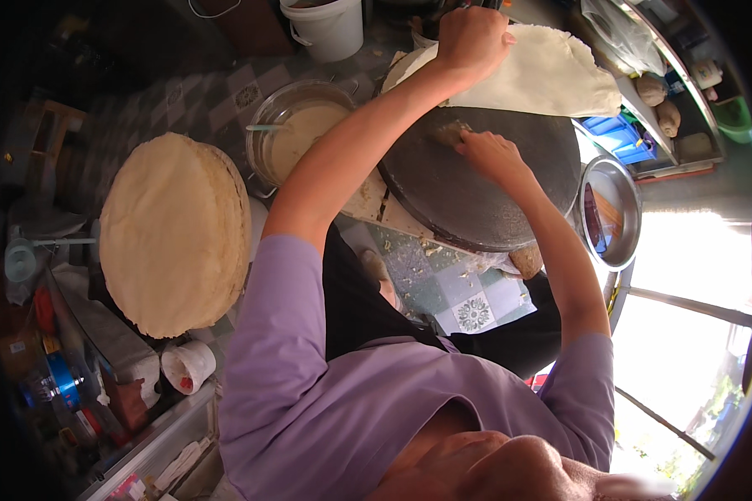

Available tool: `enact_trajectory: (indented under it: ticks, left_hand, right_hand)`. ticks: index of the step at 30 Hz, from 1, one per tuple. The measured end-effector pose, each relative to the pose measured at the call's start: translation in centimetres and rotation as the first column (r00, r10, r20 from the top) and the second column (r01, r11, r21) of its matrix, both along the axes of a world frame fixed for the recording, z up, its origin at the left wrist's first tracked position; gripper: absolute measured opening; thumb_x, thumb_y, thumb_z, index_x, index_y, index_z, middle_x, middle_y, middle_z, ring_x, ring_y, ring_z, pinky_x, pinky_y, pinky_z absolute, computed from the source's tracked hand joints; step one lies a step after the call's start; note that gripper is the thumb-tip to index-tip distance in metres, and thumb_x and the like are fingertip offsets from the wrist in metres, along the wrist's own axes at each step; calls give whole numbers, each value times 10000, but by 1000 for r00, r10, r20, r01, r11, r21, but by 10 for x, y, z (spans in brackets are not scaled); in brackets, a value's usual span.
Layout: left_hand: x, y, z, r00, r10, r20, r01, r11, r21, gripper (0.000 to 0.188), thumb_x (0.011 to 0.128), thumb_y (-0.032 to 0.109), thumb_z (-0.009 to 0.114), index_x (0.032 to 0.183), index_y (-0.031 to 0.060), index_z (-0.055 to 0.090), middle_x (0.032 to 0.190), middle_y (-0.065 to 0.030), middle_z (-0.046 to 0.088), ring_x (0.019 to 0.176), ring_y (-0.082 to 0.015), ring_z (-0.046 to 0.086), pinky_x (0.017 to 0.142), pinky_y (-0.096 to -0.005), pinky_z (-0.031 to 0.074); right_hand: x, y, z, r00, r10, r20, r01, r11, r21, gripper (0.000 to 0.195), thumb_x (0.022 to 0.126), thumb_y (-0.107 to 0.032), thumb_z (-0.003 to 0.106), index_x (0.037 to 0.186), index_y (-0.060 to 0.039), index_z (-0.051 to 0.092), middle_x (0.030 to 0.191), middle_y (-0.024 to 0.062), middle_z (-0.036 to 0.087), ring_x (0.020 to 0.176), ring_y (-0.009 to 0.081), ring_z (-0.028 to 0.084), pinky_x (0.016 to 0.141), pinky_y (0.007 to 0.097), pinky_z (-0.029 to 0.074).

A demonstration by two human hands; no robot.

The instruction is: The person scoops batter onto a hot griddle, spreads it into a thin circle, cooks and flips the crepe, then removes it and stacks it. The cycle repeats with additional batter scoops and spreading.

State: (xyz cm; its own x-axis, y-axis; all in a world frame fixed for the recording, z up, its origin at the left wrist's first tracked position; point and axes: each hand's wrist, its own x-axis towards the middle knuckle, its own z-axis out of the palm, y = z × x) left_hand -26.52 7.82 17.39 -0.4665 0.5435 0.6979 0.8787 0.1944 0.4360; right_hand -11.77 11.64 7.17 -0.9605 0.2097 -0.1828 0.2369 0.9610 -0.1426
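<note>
A large, thin pale flatbread (539,75) covers the far part of a round dark griddle (476,194). My left hand (473,44) is closed at the flatbread's far side, gripping its edge. My forearm hides part of the sheet's left side. Over the bare near part of the griddle, my right hand (492,155) holds a small brownish tool (450,133), a brush or a scraper; blur leaves its kind unclear. Left of the griddle, a metal pot (257,141) contains pale batter with a light-coloured utensil in it. A tall round stack of flatbreads (169,238) stands further left.
At the griddle's right is a metal basin (633,219) with dark and wooden items inside. A white bucket (329,31) stands at the back. Shelves (683,125) line the right side, near a blue plastic basket (620,138). Scraps litter the tiled floor (438,275). A white bin (188,366) sits lower left.
</note>
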Motion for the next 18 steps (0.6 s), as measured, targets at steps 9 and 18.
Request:
enact_trajectory:
  ticks: [9, 18]
  left_hand:
    - [-1, 6, 14, 1000, -13, -13, 11, 995, -94, 173, 812, 184, 681, 757, 20, 673, 751, -211, 670, 748, -399, 673, 688, -510, 527]
    - [1, 14, 30, 998, -63, -22, 62, 996, -57, 186, 812, 167, 677, 744, -6, 671, 740, -235, 663, 732, -402, 675, 678, -504, 534]
  right_hand:
    - [-16, 0, -1, 994, -83, -65, 79, 995, -57, 280, 979, -342, 534, 1039, -74, 587, 930, 178, 705, 911, 367, 688, 766, 485, 545]
    - [-21, 0, -18, 991, -39, -128, 39, 999, -8, 281, 989, -347, 518, 1078, -88, 578, 904, 175, 703, 887, 374, 687, 730, 496, 543]
